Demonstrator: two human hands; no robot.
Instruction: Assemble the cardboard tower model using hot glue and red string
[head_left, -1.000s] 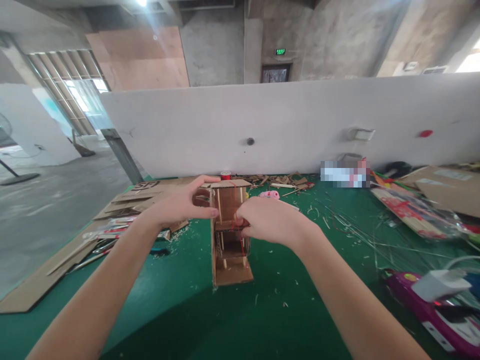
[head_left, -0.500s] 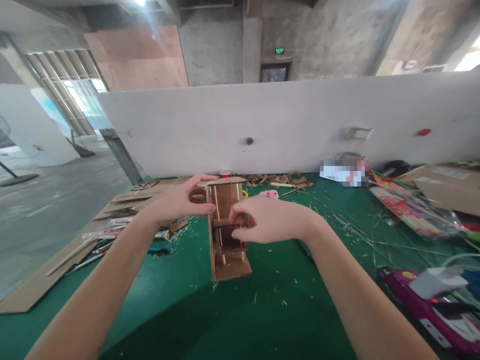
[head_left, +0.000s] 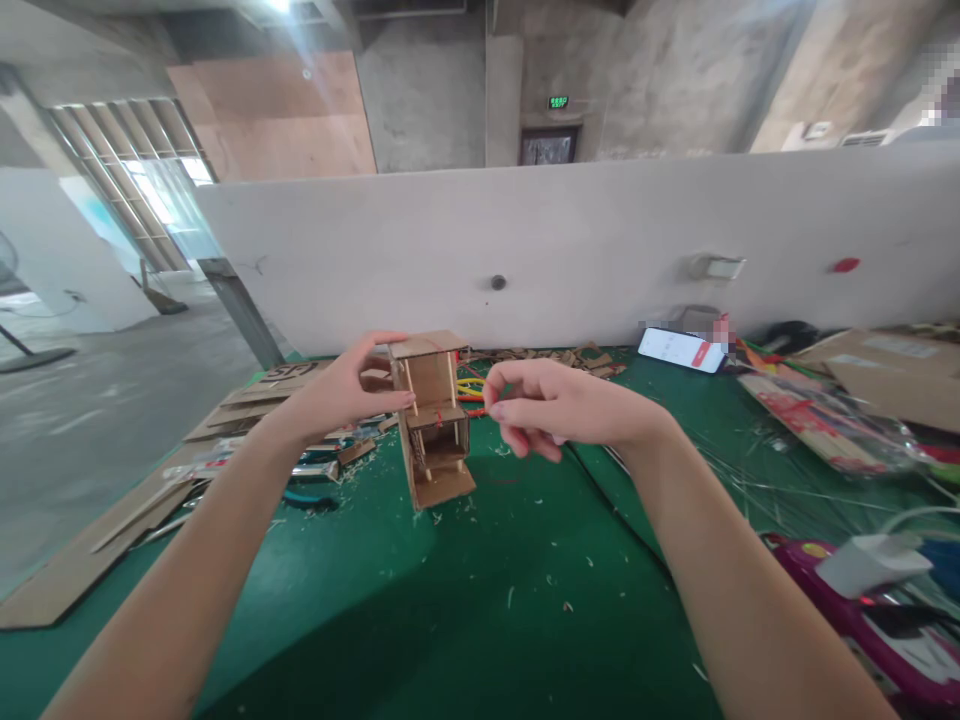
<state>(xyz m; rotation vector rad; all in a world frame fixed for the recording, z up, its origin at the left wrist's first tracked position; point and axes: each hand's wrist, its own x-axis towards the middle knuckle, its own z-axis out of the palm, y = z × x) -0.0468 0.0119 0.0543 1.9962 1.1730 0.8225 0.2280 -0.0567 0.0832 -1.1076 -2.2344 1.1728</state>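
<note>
One open-fronted corrugated cardboard tower (head_left: 425, 413) with slim wooden sticks (head_left: 453, 378) is gripped upright in the left hand (head_left: 341, 385) over the green tabletop (head_left: 510, 560), base contact unclear. Right hand (head_left: 559, 402), beside it: narrow pinch, contents uncertain; handling red thread (head_left: 439, 417) seems in hand, the next move calling for steady bracing.

Matt brown c'board stand (head_left: 433, 376) w/ smooth wood sticks (head_left: 453, 380), smooth semi-glossy green worktop (head_left: 420, 610), matt c'board sheets (head_left: 82, 575) along L edge, glossy purple plastic pwr strip (head_left: 814, 590) nr R edge, shiny clear plastic wrap (head_left: 862, 430) twd far R corner
</note>
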